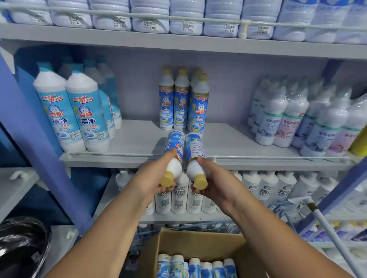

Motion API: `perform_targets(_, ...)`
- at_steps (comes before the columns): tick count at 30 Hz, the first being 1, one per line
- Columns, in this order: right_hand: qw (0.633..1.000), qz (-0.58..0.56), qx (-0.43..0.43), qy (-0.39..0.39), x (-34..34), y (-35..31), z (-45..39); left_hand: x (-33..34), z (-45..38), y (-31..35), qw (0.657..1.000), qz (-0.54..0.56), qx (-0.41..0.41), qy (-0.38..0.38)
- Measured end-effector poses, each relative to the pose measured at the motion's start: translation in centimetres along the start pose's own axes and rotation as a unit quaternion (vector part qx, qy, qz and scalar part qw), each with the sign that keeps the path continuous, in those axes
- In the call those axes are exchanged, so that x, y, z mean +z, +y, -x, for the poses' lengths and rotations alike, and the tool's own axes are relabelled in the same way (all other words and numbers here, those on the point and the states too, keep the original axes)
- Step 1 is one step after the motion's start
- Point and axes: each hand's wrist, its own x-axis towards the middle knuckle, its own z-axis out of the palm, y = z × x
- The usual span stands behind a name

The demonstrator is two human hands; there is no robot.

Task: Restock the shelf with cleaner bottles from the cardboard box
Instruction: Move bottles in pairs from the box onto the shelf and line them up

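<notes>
Carrying bottles to shelf (136,141): left hand (154,179) grips one bottle (173,153), right hand (214,183) grips another (193,153), bases at front edge; next, stand them upright before the standing row (183,101).

We face grey shop shelving (181,42) with a pale back panel (139,79), lit evenly from overhead. A blue upright post (22,133) slants down at far left, a second one (342,198) at far right. A white wire rail (141,14) fronts the top board.
</notes>
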Motion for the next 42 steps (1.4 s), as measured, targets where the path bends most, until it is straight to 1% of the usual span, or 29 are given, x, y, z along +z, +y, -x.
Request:
perform_targets(6, 1.000, 0.005, 0.006, 0.010, 0.0, -0.4, -2.1, 0.1, -2.1, 0.7, 0.998, -0.027, -0.040, -0.038)
perform_targets(8, 1.000, 0.017, -0.002, 0.018, -0.1, -0.6, -2.7, 0.1, -2.5, 1.1, 0.997, -0.035, -0.048, -0.041)
perform_targets(10, 1.000, 0.023, -0.007, 0.006, 0.1, -0.7, -3.1, 0.5, -2.7, 1.5, 0.998, -0.041, -0.042, -0.030)
perform_targets(14, 0.996, 0.076, -0.033, -0.018, 0.2, -0.9, -3.8, 1.4, -2.9, 2.4, 0.999, -0.037, -0.017, -0.008)
perform_targets(17, 0.992, 0.112, -0.053, -0.039, -0.4, -1.0, -4.5, 1.4, -3.2, 2.7, 0.997, -0.064, 0.004, -0.038)
perform_targets(20, 0.986, 0.133, -0.067, -0.077, -1.4, -0.8, -5.0, 0.7, -3.6, 2.4, 0.991, -0.116, 0.034, -0.062)
perform_targets(24, 0.987, 0.078, -0.049, -0.131, -3.3, -0.8, -5.8, -0.3, -3.7, 2.3, 0.968, -0.211, 0.110, -0.081)
perform_targets(25, 0.984, 0.079, -0.050, -0.149, -3.7, -0.8, -5.9, -0.6, -3.8, 2.3, 0.962, -0.227, 0.126, -0.088)
perform_targets(27, 0.972, 0.147, -0.075, -0.167, -4.4, -0.6, -5.9, -1.3, -4.0, 1.9, 0.949, -0.254, 0.158, -0.102)
perform_targets(29, 0.953, 0.229, -0.110, -0.165, -4.6, -0.3, -5.7, -2.1, -4.2, 1.3, 0.941, -0.258, 0.185, -0.118)
perform_targets(30, 0.949, 0.245, -0.119, -0.160, -4.6, -0.2, -5.6, -2.4, -4.2, 1.0, 0.942, -0.248, 0.191, -0.123)
perform_targets(33, 0.951, 0.242, -0.116, -0.156, -4.7, -0.4, -5.5, -3.3, -4.0, 0.3, 0.948, -0.195, 0.180, -0.174)
perform_targets(35, 0.952, 0.235, -0.116, -0.155, -4.7, -0.7, -5.5, -3.8, -4.3, -0.2, 0.937, -0.216, 0.181, -0.205)
perform_targets(37, 0.953, 0.232, -0.126, -0.149, -4.8, -0.8, -5.5, -3.9, -4.4, -0.3, 0.923, -0.274, 0.182, -0.200)
perform_targets(39, 0.951, 0.238, -0.129, -0.149, -4.8, -0.8, -5.6, -3.7, -4.7, -0.5, 0.913, -0.313, 0.199, -0.171)
perform_targets(42, 0.944, 0.257, -0.139, -0.152, -4.9, -0.5, -5.7, -2.6, -4.7, -0.8, 0.916, -0.289, 0.252, -0.119)
